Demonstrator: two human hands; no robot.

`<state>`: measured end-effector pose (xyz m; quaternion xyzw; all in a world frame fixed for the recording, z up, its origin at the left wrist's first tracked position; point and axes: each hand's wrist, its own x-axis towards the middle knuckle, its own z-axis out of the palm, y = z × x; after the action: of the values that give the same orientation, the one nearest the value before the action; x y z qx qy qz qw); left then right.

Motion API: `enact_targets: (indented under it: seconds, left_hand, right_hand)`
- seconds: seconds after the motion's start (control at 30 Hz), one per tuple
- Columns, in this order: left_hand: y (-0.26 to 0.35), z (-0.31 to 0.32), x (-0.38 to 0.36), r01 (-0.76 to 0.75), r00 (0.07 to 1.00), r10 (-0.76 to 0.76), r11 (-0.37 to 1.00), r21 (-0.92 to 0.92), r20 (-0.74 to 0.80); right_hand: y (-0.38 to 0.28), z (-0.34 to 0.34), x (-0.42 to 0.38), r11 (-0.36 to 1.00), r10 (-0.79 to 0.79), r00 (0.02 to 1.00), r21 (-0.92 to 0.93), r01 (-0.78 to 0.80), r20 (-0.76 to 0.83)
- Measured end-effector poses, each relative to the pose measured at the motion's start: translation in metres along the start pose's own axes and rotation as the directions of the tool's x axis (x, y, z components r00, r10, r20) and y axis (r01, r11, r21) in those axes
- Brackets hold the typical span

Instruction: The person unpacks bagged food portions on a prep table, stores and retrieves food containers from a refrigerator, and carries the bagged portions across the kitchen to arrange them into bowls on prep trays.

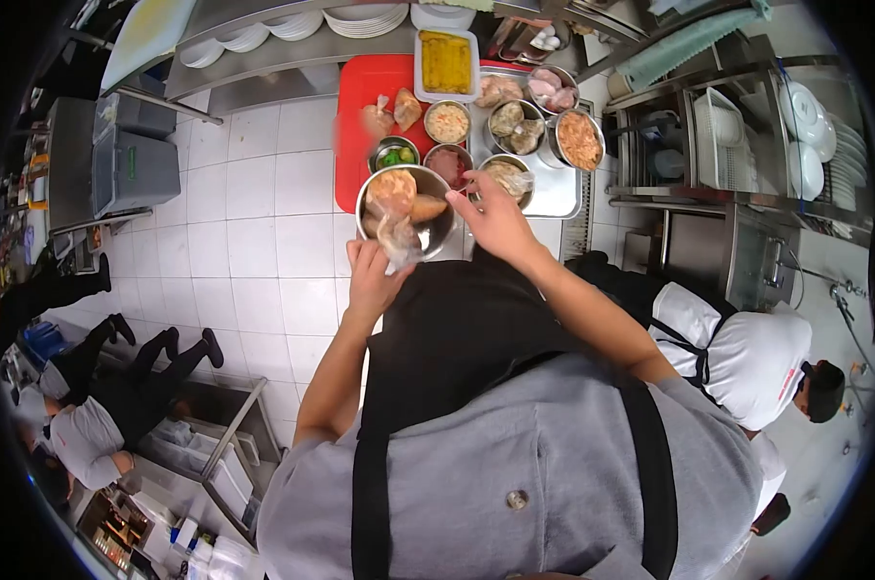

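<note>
A round metal bowl [436, 234] tilts toward me above the front of the red tray [355, 184]. Inside are orange-brown food pieces [392, 186] and a clear plastic bag [396, 237] that hangs over the near rim. My left hand [368, 275] grips the near left rim beside the bag. At the right rim, my right hand [495, 217] has its thumb and fingers closed on the edge. Beyond the bowl stand a small bowl of green pieces [396, 155], one of pink meat [447, 166] and one of shredded food [447, 124].
A silver tray [558, 201] carries several metal containers, including orange shredded food [579, 141]. A plastic tub of yellow food [446, 63] sits at the back. Plates [365, 17] line the shelf. Co-workers are at the right [737, 358] and lower left [99, 435].
</note>
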<state>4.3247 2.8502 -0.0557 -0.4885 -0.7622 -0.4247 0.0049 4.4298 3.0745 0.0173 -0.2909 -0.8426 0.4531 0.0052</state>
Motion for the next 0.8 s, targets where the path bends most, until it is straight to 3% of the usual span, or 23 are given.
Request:
enact_targets:
  seconds: [0.03,0.07,0.1,0.13,0.27,0.33,0.37,0.4,0.47,0.5,0.53,0.57,0.6,0.63,0.67,0.73,0.77,0.8]
  left_hand:
    - [0.001,-0.011,-0.001,-0.031,0.999,0.031,0.999,-0.012,0.013]
    - [-0.004,-0.009,-0.001,-0.029,0.999,0.029,1.0,-0.003,0.014]
    - [-0.013,0.001,-0.003,-0.006,0.999,0.006,1.0,0.014,0.044]
    - [-0.02,0.011,-0.006,0.025,0.997,-0.027,0.999,0.034,0.071]
    - [-0.027,0.03,0.01,0.026,0.993,-0.034,0.997,0.078,0.11]
    - [-0.009,0.018,0.009,0.057,0.992,-0.063,0.997,0.058,0.111]
    - [0.001,0.012,0.009,0.086,0.988,-0.089,0.996,0.024,0.124]
    - [0.011,0.011,0.017,0.094,0.989,-0.098,0.995,0.042,0.109]
    - [0.031,0.016,0.028,0.198,0.967,-0.224,0.961,-0.191,-0.123]
    - [0.025,0.019,0.021,0.332,0.933,-0.347,0.933,-0.136,-0.101]
    - [0.018,0.03,0.017,0.428,0.844,-0.523,0.79,-0.438,-0.12]
    - [-0.001,0.039,0.014,0.517,0.762,-0.644,0.668,-0.535,-0.068]
    - [-0.005,0.032,0.027,0.587,0.668,-0.744,0.528,-0.614,-0.001]
    - [-0.002,0.029,0.036,0.601,0.49,-0.857,0.2,-0.774,0.159]
    - [-0.014,0.031,0.036,0.479,0.52,-0.79,-0.045,-0.877,0.325]
    - [-0.033,0.032,0.042,0.528,0.585,-0.694,-0.065,-0.846,0.419]
    - [-0.042,0.029,0.046,0.528,0.585,-0.697,-0.062,-0.847,0.416]
    - [-0.051,0.028,0.049,0.563,0.547,-0.715,-0.071,-0.823,0.436]
  right_hand:
    - [0.005,0.003,0.009,0.943,0.213,0.967,0.228,-0.241,0.141]
    - [0.01,0.008,0.016,0.78,0.371,0.871,0.4,-0.481,0.323]
    - [0.015,0.017,0.019,0.576,0.329,0.828,0.598,-0.557,0.455]
    - [0.031,0.031,0.027,0.577,0.321,0.824,0.593,-0.561,0.467]
    - [0.08,0.059,0.057,0.62,0.322,0.859,0.597,-0.509,0.398]
    - [0.06,0.034,0.054,0.951,0.208,0.969,0.205,-0.232,0.133]
    - [0.056,0.028,0.047,0.993,-0.045,0.992,0.105,0.058,-0.122]
    - [0.044,0.018,0.052,0.991,-0.064,0.992,0.109,0.076,-0.109]
    - [0.022,-0.002,0.055,0.902,0.386,0.922,0.199,-0.383,0.021]
    - [0.016,-0.013,0.065,0.825,0.487,0.866,0.266,-0.498,0.112]
    - [0.028,-0.01,0.072,0.828,0.483,0.867,0.256,-0.498,0.123]
    - [0.046,0.0,0.079,0.967,0.249,0.969,0.061,-0.248,-0.005]
    - [0.045,0.003,0.082,0.988,-0.028,0.997,-0.154,0.016,-0.077]
    - [0.044,0.003,0.087,0.983,-0.158,0.986,-0.098,0.153,-0.044]
    - [0.04,0.003,0.091,0.983,-0.163,0.986,-0.092,0.159,-0.032]
    - [0.033,0.007,0.103,0.98,-0.194,0.964,-0.005,0.198,0.181]
    - [0.028,0.007,0.109,0.987,-0.156,0.949,0.078,0.14,0.275]
    - [0.031,0.017,0.118,0.987,-0.154,0.95,0.078,0.138,0.273]
